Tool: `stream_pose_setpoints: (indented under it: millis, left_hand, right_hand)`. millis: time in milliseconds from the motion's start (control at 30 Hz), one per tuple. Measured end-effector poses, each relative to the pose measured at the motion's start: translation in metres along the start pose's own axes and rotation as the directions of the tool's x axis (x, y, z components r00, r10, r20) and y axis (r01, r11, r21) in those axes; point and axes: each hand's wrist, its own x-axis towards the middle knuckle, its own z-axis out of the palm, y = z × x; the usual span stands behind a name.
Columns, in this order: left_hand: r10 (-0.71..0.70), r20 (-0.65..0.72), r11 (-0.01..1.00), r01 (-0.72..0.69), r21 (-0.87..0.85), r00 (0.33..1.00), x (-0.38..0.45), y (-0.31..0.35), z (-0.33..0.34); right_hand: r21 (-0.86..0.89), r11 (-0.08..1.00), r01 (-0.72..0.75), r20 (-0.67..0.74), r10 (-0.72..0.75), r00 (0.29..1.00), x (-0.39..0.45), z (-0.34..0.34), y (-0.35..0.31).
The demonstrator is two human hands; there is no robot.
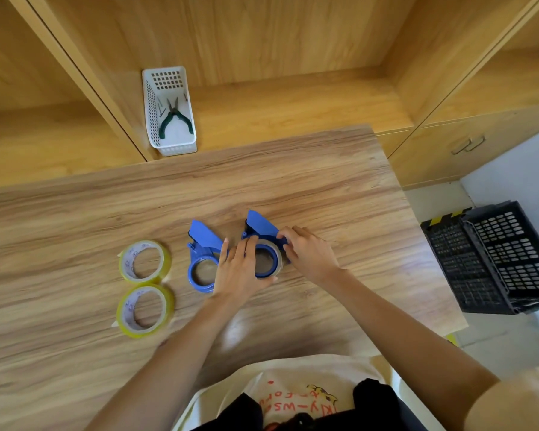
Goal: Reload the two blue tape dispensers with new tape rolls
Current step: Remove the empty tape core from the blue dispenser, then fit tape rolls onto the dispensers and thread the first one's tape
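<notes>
While my left hand (241,269) and right hand (308,250) clasp the right dispenser (263,236) from either side, the left dispenser (201,259) touches it; two yellow rolls (143,261) lie beyond.

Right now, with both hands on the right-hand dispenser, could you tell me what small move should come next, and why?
Probably lift the spent core off the right dispenser. The left hand and right hand already grip it, its ring looks nearly bare, and two yellow tape rolls lie unused beside the left dispenser.
</notes>
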Motion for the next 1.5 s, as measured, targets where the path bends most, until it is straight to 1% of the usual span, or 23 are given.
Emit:
stream_pose_setpoints:
  millis: [67,133,200,300,400,500,567,633,700,800,867,933,1000,1033,1100,1167,1267,1333,1500]
  left_hand:
    - [-0.004,-0.024,1.0,0.003,-0.027,1.0,-0.002,0.002,0.0]
    - [-0.003,-0.004,0.998,0.003,-0.061,1.0,-0.004,0.005,-0.004]
    - [0.003,-0.016,0.996,-0.004,-0.085,1.0,-0.005,0.008,-0.008]
    - [0.0,-0.12,0.994,-0.013,-0.109,0.993,-0.008,0.009,-0.012]
    - [-0.022,-0.26,0.991,-0.014,-0.133,0.965,-0.018,0.008,-0.022]
    - [-0.062,-0.367,0.983,-0.007,-0.186,0.928,-0.039,-0.001,-0.033]
    - [-0.105,-0.388,0.975,0.017,-0.222,0.916,-0.056,-0.012,-0.035]
    - [-0.134,-0.399,0.975,0.049,-0.216,0.907,-0.079,-0.026,-0.033]
    - [-0.167,-0.373,0.971,0.087,-0.223,0.913,-0.102,-0.039,-0.034]
    - [-0.263,-0.302,0.946,0.183,-0.267,0.916,-0.137,-0.058,-0.032]
    - [-0.281,-0.3,0.935,0.189,-0.301,0.912,-0.16,-0.071,-0.026]
    - [-0.309,-0.257,0.895,0.188,-0.405,0.915,-0.183,-0.083,-0.018]
    - [-0.375,-0.169,0.83,0.249,-0.499,0.911,-0.202,-0.094,-0.013]
    - [-0.393,-0.151,0.818,0.269,-0.508,0.907,-0.21,-0.099,-0.01]
    - [-0.383,-0.159,0.83,0.264,-0.491,0.91,-0.221,-0.105,-0.004]
    - [-0.383,-0.151,0.825,0.264,-0.5,0.911,-0.226,-0.107,0.001]
    - [-0.42,-0.106,0.81,0.32,-0.492,0.901,-0.227,-0.102,0.003]
    - [-0.421,-0.098,0.81,0.326,-0.488,0.902,-0.226,-0.101,0.005]
    - [-0.392,-0.02,0.755,0.31,-0.578,0.92,-0.225,-0.112,0.001]
  right_hand:
    - [-0.003,1.0,0.007,0.016,-0.006,1.0,-0.003,0.0,-0.001]
    - [-0.009,1.0,0.014,0.029,-0.014,0.999,-0.006,0.001,-0.003]
    - [0.025,1.0,0.015,0.015,-0.015,1.0,-0.009,0.001,-0.005]
    - [0.12,0.993,0.012,-0.058,-0.005,0.998,-0.013,-0.004,-0.011]
    - [0.182,0.982,0.058,-0.125,-0.035,0.992,-0.018,-0.009,-0.018]
    - [0.211,0.964,0.162,-0.149,-0.132,0.98,-0.022,-0.01,-0.035]
    - [0.248,0.941,0.231,-0.13,-0.204,0.97,-0.023,-0.007,-0.05]
    - [0.267,0.913,0.308,-0.1,-0.292,0.951,-0.025,0.0,-0.067]
    - [0.246,0.894,0.375,-0.069,-0.37,0.927,-0.028,0.01,-0.083]
    - [0.243,0.869,0.431,0.004,-0.445,0.895,-0.035,0.027,-0.108]
    - [0.243,0.851,0.465,0.062,-0.492,0.868,-0.039,0.037,-0.123]
    - [0.252,0.82,0.514,0.123,-0.554,0.823,-0.043,0.047,-0.135]
    - [0.262,0.794,0.548,0.2,-0.601,0.774,-0.046,0.056,-0.145]
    - [0.265,0.788,0.556,0.238,-0.612,0.754,-0.048,0.061,-0.15]
    - [0.262,0.796,0.546,0.307,-0.605,0.735,-0.051,0.068,-0.157]
    - [0.246,0.812,0.529,0.345,-0.583,0.735,-0.051,0.073,-0.159]
    - [0.224,0.831,0.51,0.393,-0.556,0.733,-0.051,0.077,-0.158]
    - [0.22,0.836,0.503,0.406,-0.547,0.732,-0.051,0.08,-0.157]
    - [0.261,0.845,0.466,0.43,-0.534,0.728,-0.043,0.079,-0.157]
